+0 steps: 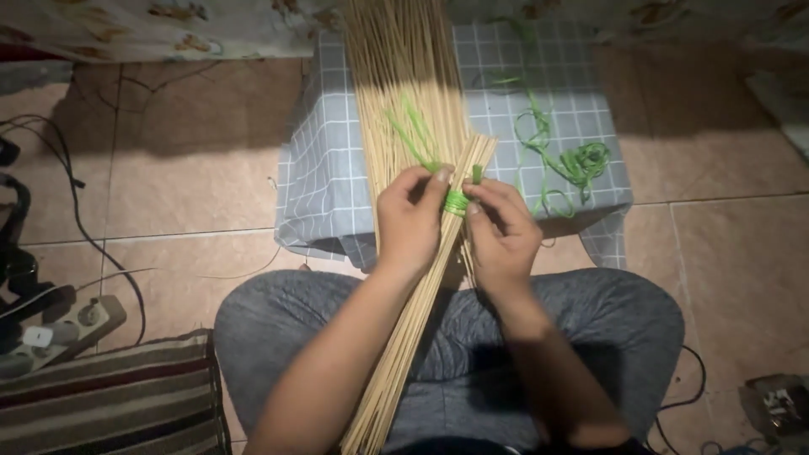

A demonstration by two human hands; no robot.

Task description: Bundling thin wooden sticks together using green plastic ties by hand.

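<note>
A small bundle of thin bamboo sticks [404,337] runs slantwise from my lap up to the cloth. My left hand [410,221] grips the bundle near its top. Against it on the right, my right hand [503,236] pinches a green plastic string [456,201] wound around the bundle. Loose ends of this string stick up behind my left fingers. A large pile of the same sticks [400,76] lies behind, on a grey checked cloth [324,181].
A tangle of green string [573,164] lies on the cloth at the right. A power strip with plugs and cables [63,324] sits on the tiled floor at the left, beside a striped cushion [109,400]. My legs in grey trousers [270,316] fill the foreground.
</note>
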